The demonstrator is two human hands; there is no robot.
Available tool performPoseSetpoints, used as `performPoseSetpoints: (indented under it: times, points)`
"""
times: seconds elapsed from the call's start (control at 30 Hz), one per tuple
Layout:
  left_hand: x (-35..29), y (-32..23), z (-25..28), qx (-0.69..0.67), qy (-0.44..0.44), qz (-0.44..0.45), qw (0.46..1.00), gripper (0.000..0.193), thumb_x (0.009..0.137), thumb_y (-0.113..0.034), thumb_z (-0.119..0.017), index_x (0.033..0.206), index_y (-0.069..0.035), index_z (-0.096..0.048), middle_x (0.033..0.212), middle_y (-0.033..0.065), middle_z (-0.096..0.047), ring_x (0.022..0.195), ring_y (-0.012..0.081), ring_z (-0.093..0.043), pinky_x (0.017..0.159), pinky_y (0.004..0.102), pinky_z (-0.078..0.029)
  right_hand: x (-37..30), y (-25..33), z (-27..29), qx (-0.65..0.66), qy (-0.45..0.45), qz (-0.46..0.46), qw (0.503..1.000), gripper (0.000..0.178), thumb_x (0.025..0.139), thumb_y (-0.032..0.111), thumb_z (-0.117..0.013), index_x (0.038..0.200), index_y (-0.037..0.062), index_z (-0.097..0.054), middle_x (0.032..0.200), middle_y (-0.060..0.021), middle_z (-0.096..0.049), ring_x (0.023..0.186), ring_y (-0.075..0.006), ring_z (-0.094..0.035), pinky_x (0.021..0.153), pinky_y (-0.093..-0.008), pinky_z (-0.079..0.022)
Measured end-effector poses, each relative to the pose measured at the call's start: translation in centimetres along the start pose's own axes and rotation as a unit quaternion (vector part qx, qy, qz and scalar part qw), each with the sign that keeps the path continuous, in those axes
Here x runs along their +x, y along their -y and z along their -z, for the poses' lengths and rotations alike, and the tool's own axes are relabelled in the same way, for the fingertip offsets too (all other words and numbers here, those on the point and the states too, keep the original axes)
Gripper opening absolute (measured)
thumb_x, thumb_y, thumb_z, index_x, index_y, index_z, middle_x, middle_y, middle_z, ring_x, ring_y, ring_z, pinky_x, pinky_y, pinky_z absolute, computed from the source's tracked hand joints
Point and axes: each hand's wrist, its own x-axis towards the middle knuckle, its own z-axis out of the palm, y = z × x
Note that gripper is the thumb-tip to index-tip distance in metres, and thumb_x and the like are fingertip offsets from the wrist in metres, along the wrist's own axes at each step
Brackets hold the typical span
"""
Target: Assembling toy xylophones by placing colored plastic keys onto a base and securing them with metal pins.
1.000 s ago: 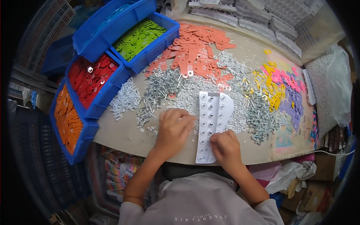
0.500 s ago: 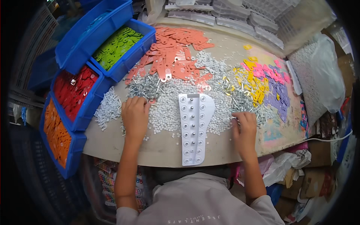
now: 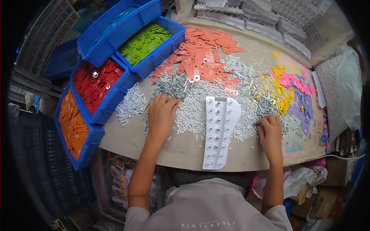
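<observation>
head view: i see left hand (image 3: 162, 111) and right hand (image 3: 269, 131) fingers curled into light, slippery metal pins (image 3: 173, 85); pinch them singly by the shaft.

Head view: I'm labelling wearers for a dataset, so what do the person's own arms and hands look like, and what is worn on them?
Both forearms are bare; the left hand and right hand wear no gloves, and no rings or watch show. Short light grey sleeves end above the elbows, part of a T-shirt with small pale lettering.
</observation>
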Motion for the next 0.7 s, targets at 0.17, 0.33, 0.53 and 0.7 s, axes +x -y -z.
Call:
performPoseSetpoints:
  times: [0.17, 0.33, 0.53, 0.7]
  points:
    - [0.1, 0.2, 0.2, -0.003, 0.004, -0.003, 1.000, 0.010, 0.080, -0.006, -0.073, 0.088, -0.006, -0.068, 0.086, 0.0073, -0.061, 0.087, 0.0282, -0.059, 0.081, 0.0404, -0.045, 0.0, -0.3, 0.0, -0.001, 0.015, 0.020, 1.000, 0.012, 0.083, 0.001, -0.067, 0.093, 0.0042, -0.062, 0.097, -0.0102, -0.058, 0.095, -0.0328, -0.053, 0.087, -0.0435, -0.042]
    - [-0.7, -0.6, 1.7, -0.106, 0.048, 0.091, 0.989, 0.008, 0.080, -0.002, -0.068, 0.087, -0.003, -0.066, 0.082, 0.0069, -0.063, 0.075, 0.0215, -0.059, 0.070, 0.0329, -0.047, -0.4, -0.7, -0.2, 0.069, -0.056, -0.002, 0.996, 0.011, 0.088, 0.000, -0.063, 0.098, 0.0022, -0.058, 0.101, -0.0098, -0.062, 0.098, -0.0273, -0.056, 0.091, -0.0378, -0.043]
    - [-2.1, -4.8, 3.5, -0.328, 0.091, 0.140, 0.930, 0.010, 0.079, -0.002, -0.071, 0.088, -0.003, -0.067, 0.080, 0.0081, -0.062, 0.070, 0.0205, -0.057, 0.065, 0.0350, -0.047, -1.2, 1.1, 0.1, 0.227, -0.111, -0.142, 0.957, 0.013, 0.099, 0.000, -0.054, 0.110, -0.0002, -0.060, 0.091, -0.0075, -0.065, 0.085, -0.0141, -0.061, 0.079, -0.0276, -0.048]
    - [-3.7, -7.6, 1.6, -0.381, 0.103, -0.041, 0.918, 0.017, 0.078, 0.003, -0.074, 0.093, -0.003, -0.073, 0.086, 0.0059, -0.069, 0.076, 0.0187, -0.061, 0.069, 0.0328, -0.049, -2.9, 6.1, 0.5, 0.369, 0.002, -0.151, 0.917, 0.011, 0.096, -0.003, -0.057, 0.106, -0.0027, -0.063, 0.090, -0.0066, -0.067, 0.082, -0.0120, -0.063, 0.077, -0.0255, -0.050]
